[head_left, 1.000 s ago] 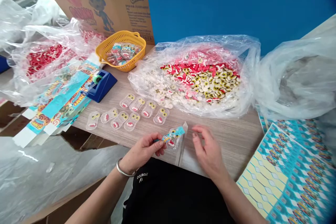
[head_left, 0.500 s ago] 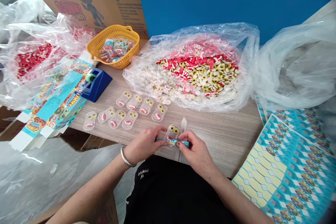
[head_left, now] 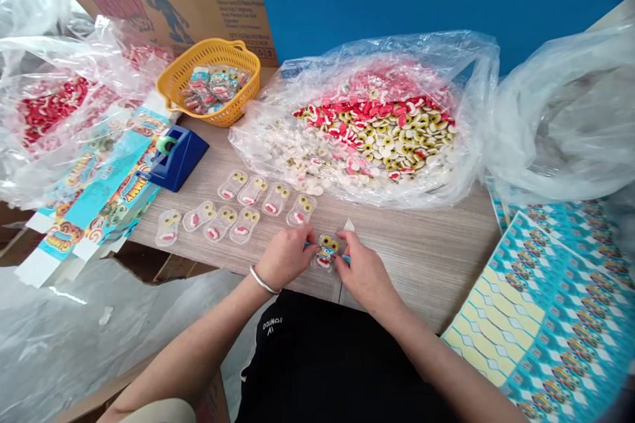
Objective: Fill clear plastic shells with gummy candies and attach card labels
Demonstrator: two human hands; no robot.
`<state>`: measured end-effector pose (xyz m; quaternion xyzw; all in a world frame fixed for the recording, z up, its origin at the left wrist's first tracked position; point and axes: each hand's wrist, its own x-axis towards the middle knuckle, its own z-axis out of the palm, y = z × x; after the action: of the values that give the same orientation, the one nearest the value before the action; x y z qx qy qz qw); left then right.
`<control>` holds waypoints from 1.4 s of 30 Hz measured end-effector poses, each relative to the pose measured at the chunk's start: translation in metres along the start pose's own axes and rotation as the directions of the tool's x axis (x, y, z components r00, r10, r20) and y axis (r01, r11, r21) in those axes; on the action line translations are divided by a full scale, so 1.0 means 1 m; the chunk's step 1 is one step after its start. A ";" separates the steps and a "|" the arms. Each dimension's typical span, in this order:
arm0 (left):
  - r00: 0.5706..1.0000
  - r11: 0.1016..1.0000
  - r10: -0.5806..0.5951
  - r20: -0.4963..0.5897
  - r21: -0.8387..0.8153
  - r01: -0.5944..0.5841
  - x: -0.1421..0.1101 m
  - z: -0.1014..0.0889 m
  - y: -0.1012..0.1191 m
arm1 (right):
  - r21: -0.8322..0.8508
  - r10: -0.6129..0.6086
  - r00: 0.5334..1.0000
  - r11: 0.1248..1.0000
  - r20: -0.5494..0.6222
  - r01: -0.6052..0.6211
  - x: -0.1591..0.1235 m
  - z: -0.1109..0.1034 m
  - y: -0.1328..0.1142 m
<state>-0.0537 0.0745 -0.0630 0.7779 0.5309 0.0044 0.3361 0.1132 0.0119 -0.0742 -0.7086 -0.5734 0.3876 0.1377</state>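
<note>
A small clear plastic candy pack (head_left: 327,240), with two yellow gummy eyes and a red-and-white gummy mouth, lies on the table between my hands. Across its middle runs a blue printed sticker label (head_left: 325,254). My left hand (head_left: 286,256) pinches the label's left end; my right hand (head_left: 366,272) pinches the right end. Fingers partly cover both ends. Several similar packs without labels, such as one clear pack (head_left: 301,209), lie in two rows to the left. A pale pointed slip (head_left: 349,225) lies just beyond my right hand.
Behind lies an open plastic bag (head_left: 446,188) of gummy eyes and mouths. A yellow basket (head_left: 171,82) holds labelled packs. A blue tape dispenser (head_left: 181,162) stands left, near a flattened printed box (head_left: 106,175). Label sheets (head_left: 501,327) lie right, below another plastic bag (head_left: 585,119).
The label has shifted from the pack's lower edge up to its middle, with the mouth now showing below it. Both hands moved slightly away from my body with it.
</note>
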 end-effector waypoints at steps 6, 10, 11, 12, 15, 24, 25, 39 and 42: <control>0.959 0.967 -0.136 -0.249 0.176 0.183 -0.043 0.007 -0.009 | -0.084 -0.073 0.993 0.993 0.090 0.081 -0.007 0.003 -0.011; 0.865 0.909 -0.416 -0.279 -0.105 0.403 -0.099 0.023 -0.038 | -0.105 -0.141 0.978 0.982 0.153 0.158 -0.017 0.020 -0.022; 0.841 0.846 -0.512 -0.176 -0.274 0.457 -0.109 0.029 -0.044 | -0.113 -0.157 0.973 0.978 0.168 0.178 -0.018 0.025 -0.025; 0.813 0.731 -0.581 -0.051 -0.472 0.493 -0.117 0.036 -0.048 | -0.122 -0.173 0.968 0.973 0.181 0.197 -0.020 0.030 -0.029; 0.776 0.189 -0.599 0.197 -0.907 0.377 -0.125 0.054 -0.049 | -0.133 -0.225 0.951 0.957 0.213 0.257 -0.022 0.044 -0.039; 0.779 -0.084 -0.614 0.124 -0.992 0.091 -0.120 0.059 -0.024 | 0.114 -0.209 0.957 0.975 0.199 0.190 -0.025 0.034 -0.042; 0.791 -0.071 -0.604 0.097 -0.995 0.068 -0.119 0.054 -0.021 | 0.181 -0.184 0.967 0.972 0.175 0.152 -0.026 0.028 -0.039; 0.981 -0.123 -0.016 0.192 -0.974 0.188 -0.072 0.008 0.065 | 0.887 -0.266 0.951 0.461 0.158 -0.018 -0.045 -0.046 0.010; 0.963 -0.055 0.108 0.248 -0.965 0.255 -0.068 0.005 0.078 | 0.911 -0.360 0.905 0.407 0.225 -0.065 -0.049 -0.053 0.019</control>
<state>-0.0175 -0.0012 -0.0020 0.2540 0.3556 0.2718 0.8574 0.1621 -0.0261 -0.0325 -0.3750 -0.3508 0.7514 0.4143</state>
